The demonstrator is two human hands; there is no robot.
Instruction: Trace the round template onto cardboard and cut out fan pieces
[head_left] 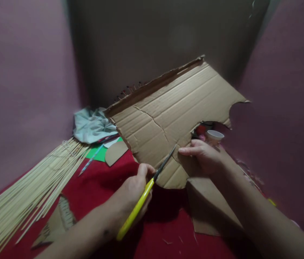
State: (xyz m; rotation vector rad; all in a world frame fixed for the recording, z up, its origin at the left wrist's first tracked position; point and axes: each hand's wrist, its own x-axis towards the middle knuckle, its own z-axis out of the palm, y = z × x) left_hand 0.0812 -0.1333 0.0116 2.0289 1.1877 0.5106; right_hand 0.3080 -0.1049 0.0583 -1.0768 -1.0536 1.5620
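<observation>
My left hand (137,187) is closed round a pair of scissors (137,210) with yellow handles. Their dark blade reaches up and right across the lower part of a large brown cardboard piece (165,111). Thumb on top, my right hand (205,154) pinches that cardboard's lower right edge. The sheet is tilted in mid-air, with a folded upper edge, a crease across its face and curved cut-outs at the right. Its lower end is rounded. How far the scissor blades are apart is hard to see.
Long thin sticks (38,176) lie on the red cloth (103,187) at left, near a pale crumpled cloth (92,124), green paper (98,153) and a rounded cardboard cutout (116,153). Cardboard scraps (57,223) lie lower left, another piece (211,205) below my right arm. A cup (215,136) stands behind.
</observation>
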